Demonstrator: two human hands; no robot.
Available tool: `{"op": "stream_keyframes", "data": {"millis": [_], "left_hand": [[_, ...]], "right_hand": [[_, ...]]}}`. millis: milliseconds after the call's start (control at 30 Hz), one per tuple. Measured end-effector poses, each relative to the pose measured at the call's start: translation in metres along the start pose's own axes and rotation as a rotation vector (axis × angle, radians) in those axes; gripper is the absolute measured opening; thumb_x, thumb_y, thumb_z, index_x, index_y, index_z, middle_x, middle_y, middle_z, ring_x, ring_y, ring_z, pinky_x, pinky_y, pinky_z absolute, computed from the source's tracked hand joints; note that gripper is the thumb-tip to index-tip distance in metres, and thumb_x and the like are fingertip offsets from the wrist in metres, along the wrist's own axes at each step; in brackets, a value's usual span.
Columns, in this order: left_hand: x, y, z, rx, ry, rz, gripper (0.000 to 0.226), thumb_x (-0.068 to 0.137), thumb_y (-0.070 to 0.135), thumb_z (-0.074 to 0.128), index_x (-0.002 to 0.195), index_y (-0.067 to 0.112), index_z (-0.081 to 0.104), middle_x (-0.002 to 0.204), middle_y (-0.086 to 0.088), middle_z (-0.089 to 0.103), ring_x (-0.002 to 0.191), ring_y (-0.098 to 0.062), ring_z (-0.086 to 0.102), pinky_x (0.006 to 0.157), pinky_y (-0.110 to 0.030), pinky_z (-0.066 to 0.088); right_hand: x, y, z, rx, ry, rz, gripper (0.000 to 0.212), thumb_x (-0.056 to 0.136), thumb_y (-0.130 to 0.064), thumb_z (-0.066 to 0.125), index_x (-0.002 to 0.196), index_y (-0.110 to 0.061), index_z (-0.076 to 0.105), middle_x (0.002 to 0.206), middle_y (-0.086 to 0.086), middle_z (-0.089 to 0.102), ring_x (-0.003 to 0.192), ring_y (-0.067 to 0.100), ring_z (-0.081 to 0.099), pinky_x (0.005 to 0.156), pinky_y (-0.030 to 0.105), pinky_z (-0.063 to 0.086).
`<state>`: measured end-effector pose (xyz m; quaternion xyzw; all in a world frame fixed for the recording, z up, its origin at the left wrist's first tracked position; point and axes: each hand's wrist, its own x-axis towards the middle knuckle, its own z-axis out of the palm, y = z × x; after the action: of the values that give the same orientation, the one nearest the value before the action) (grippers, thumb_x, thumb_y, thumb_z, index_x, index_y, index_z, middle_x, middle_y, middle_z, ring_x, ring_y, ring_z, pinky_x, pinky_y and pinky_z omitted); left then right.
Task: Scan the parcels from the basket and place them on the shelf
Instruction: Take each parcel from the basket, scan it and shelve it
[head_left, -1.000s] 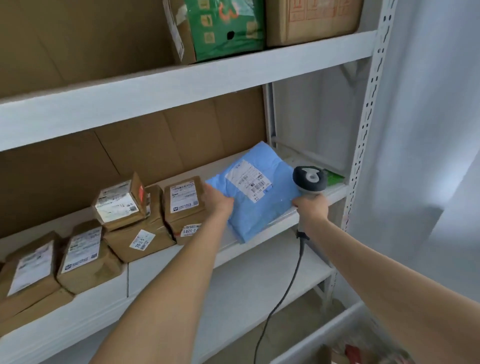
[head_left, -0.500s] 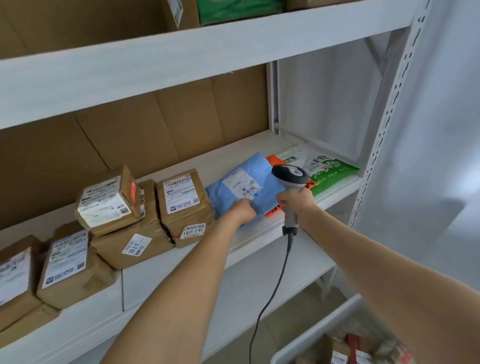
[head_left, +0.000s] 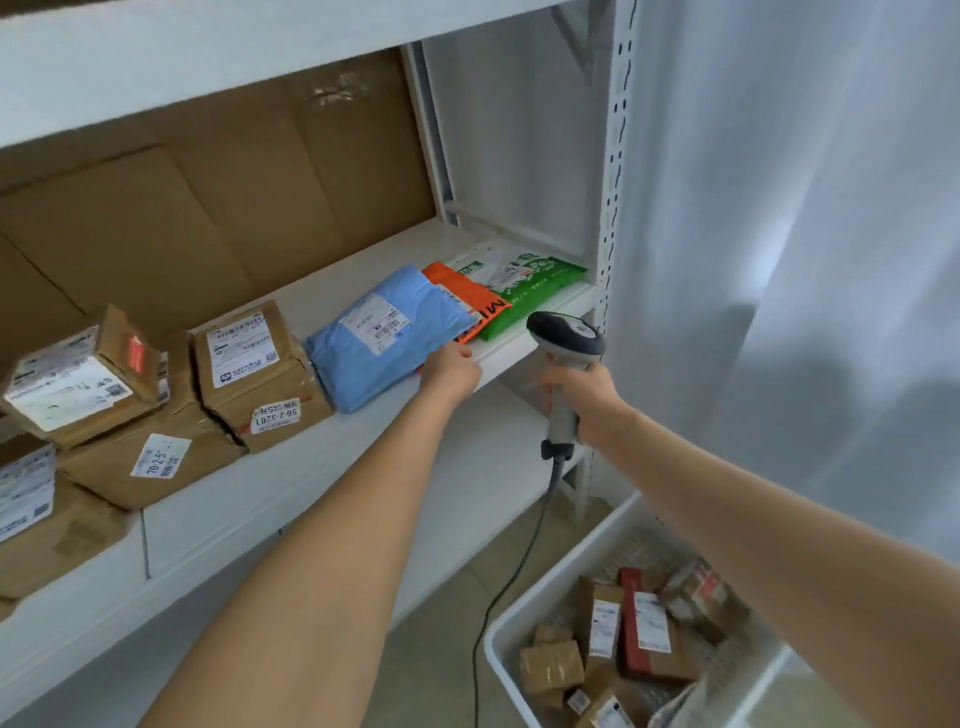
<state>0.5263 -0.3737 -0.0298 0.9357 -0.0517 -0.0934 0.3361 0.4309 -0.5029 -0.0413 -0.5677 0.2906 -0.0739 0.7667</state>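
Observation:
A blue plastic parcel with a white label lies flat on the middle shelf, its right edge overlapping an orange parcel. My left hand holds the blue parcel's near right corner with curled fingers. To its right, in front of the shelf edge, my right hand grips the handle of a grey barcode scanner, whose head points toward the shelf. The white basket stands on the floor at the lower right with several boxed parcels inside.
A green-and-white bag lies at the shelf's right end by the perforated post. Several brown cartons crowd the shelf's left part. The scanner cable hangs toward the floor. A white curtain hangs on the right.
The blue parcel went from raised and tilted to lying flat on the shelf over the orange parcel. My right hand with the scanner drew back and down from the shelf edge.

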Motion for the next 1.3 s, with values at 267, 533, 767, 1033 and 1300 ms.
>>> {"op": "stream_keyframes", "data": {"millis": [267, 533, 767, 1033, 1300], "left_hand": [[-0.090, 0.048, 0.137, -0.037, -0.200, 0.020, 0.037, 0.091, 0.014, 0.060, 0.127, 0.010, 0.058, 0.130, -0.009, 0.057, 0.113, -0.024, 0.057, 0.091, -0.028, 0.045], [-0.149, 0.047, 0.262, 0.024, -0.379, -0.016, 0.039, 0.091, 0.018, 0.060, 0.130, 0.012, 0.057, 0.134, -0.007, 0.056, 0.121, -0.023, 0.052, 0.102, -0.034, 0.042], [-0.145, 0.009, 0.343, 0.081, -0.469, -0.035, 0.040, 0.091, 0.015, 0.060, 0.131, 0.015, 0.054, 0.138, -0.006, 0.051, 0.118, -0.019, 0.054, 0.085, -0.027, 0.045], [-0.106, -0.035, 0.447, 0.100, -0.543, -0.039, 0.043, 0.092, 0.013, 0.059, 0.134, 0.013, 0.049, 0.137, -0.007, 0.051, 0.117, -0.020, 0.054, 0.086, -0.025, 0.041], [-0.076, -0.090, 0.588, 0.150, -0.652, -0.045, 0.049, 0.091, 0.015, 0.061, 0.137, 0.008, 0.046, 0.141, -0.011, 0.047, 0.127, -0.026, 0.047, 0.107, -0.035, 0.038]], "right_hand": [[-0.040, 0.055, -0.151, 0.038, 0.066, 0.114, 0.018, 0.084, 0.006, 0.061, 0.098, -0.004, 0.057, 0.077, 0.008, 0.053, 0.065, 0.018, 0.051, 0.055, 0.028, 0.046], [-0.044, 0.131, -0.254, 0.036, 0.183, 0.257, 0.024, 0.085, -0.003, 0.063, 0.108, -0.008, 0.059, 0.085, 0.009, 0.057, 0.069, 0.021, 0.056, 0.059, 0.031, 0.047], [-0.014, 0.203, -0.295, 0.126, 0.251, 0.303, 0.026, 0.085, -0.002, 0.065, 0.109, -0.007, 0.057, 0.081, 0.007, 0.058, 0.065, 0.020, 0.056, 0.048, 0.024, 0.045], [0.051, 0.293, -0.333, 0.129, 0.413, 0.352, 0.012, 0.085, -0.001, 0.064, 0.086, -0.008, 0.055, 0.072, 0.009, 0.055, 0.059, 0.020, 0.053, 0.054, 0.028, 0.046], [0.132, 0.410, -0.403, 0.180, 0.529, 0.374, 0.018, 0.083, -0.005, 0.069, 0.080, -0.013, 0.053, 0.083, 0.010, 0.060, 0.069, 0.021, 0.058, 0.065, 0.035, 0.054]]}}
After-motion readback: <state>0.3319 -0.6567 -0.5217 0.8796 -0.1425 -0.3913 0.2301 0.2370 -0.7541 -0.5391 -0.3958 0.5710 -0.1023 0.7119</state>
